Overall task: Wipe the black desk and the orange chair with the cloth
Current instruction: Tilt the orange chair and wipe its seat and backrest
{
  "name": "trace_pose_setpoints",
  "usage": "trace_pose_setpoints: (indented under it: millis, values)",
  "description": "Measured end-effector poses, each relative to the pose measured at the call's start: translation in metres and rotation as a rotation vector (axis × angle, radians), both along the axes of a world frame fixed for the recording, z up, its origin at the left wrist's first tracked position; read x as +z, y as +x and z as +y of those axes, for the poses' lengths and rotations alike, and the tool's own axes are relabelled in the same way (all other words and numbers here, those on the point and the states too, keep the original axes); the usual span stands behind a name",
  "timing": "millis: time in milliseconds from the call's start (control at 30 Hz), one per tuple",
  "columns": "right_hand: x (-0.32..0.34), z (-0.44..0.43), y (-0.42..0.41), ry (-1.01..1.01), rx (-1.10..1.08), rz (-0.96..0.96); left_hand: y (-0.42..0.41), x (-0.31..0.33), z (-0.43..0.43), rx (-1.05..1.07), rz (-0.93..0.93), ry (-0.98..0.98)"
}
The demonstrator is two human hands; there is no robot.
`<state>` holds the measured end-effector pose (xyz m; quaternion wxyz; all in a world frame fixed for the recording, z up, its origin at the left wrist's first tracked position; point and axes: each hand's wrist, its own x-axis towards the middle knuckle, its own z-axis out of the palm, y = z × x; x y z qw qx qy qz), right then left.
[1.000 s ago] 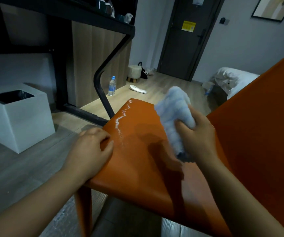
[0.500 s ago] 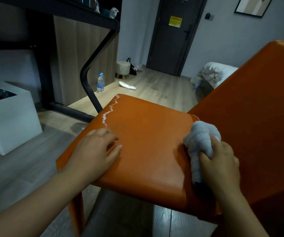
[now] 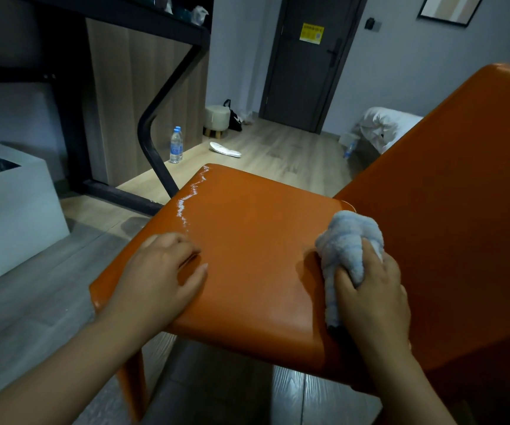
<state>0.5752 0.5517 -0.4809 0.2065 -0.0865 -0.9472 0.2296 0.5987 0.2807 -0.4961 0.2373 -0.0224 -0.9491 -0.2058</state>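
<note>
The orange chair (image 3: 256, 240) fills the middle of the view, its backrest rising at the right. My right hand (image 3: 373, 302) grips a bunched pale blue cloth (image 3: 347, 243) and holds it down on the seat's right side, close to the backrest. My left hand (image 3: 158, 277) rests on the seat's left front corner, fingers loosely bent, holding nothing. A wet shiny streak runs along the seat's left edge. The black desk (image 3: 124, 13) stands at the upper left, with its bent metal leg just behind the chair.
A white square bin (image 3: 11, 207) stands on the floor at the left. A water bottle (image 3: 176, 145), a white slipper (image 3: 225, 149) and a small stool (image 3: 216, 118) lie beyond the chair, before a dark door (image 3: 309, 62). White bedding (image 3: 382, 124) shows at the right.
My right hand brought the cloth down from above the seat to the seat's right side and has slid it slightly forward along the backrest. My left hand stayed on the front corner.
</note>
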Motion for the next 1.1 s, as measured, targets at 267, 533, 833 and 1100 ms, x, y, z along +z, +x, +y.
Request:
trace_pose_setpoints:
  millis: [267,533,833,1100]
  values:
    - [0.001,-0.033,0.001,-0.015,0.117,0.028,0.001,0.001,-0.002,-0.020,0.001,0.034]
    - [-0.002,-0.063,-0.004,0.005,0.201,0.040,0.003,0.007,-0.036,0.065,-0.048,0.041]
    - [0.000,-0.108,-0.016,0.015,0.328,0.050,0.010,-0.007,-0.052,0.124,-0.037,0.147]
    - [-0.002,-0.169,-0.032,-0.006,0.410,0.032,0.008,-0.018,-0.058,0.095,0.010,0.177]
